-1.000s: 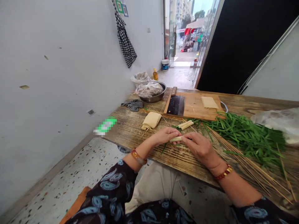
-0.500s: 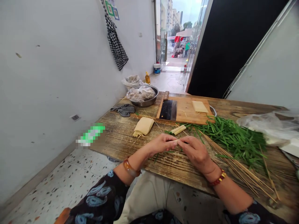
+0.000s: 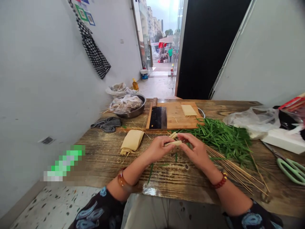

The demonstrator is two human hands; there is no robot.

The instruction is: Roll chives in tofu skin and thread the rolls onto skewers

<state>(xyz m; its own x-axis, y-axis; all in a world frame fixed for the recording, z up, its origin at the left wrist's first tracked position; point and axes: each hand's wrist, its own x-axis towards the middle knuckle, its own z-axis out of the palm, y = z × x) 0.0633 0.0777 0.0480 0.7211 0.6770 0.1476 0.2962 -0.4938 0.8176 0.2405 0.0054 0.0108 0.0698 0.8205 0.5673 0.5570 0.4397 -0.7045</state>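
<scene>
Between the thumb and fingers of my left hand (image 3: 160,147) is a rolled tofu sheet (image 3: 175,143), held just above the wooden table. My right hand (image 3: 194,148) is at the roll's right end, thumb and forefinger apart; whether it touches the roll is hard to tell. Behind the fingers, partly hidden, lie finished tofu rolls (image 3: 173,135). A stack of square beige tofu sheets (image 3: 132,140) lies left of my hands. To the right are a heap of cut green chives (image 3: 221,138) and several bamboo skewers (image 3: 234,168).
A cutting board (image 3: 176,119) carries a cleaver (image 3: 159,117) and more tofu sheets (image 3: 189,110). At the back left stand a metal bowl (image 3: 137,112) with a bagged item and a grey cloth (image 3: 107,124). Green-handled scissors (image 3: 289,168) and a plastic bag (image 3: 254,119) are at right.
The view has swung right, bringing the scissors into sight. My right fingers have parted from their pinch, and the roll in my left hand now shows more clearly.
</scene>
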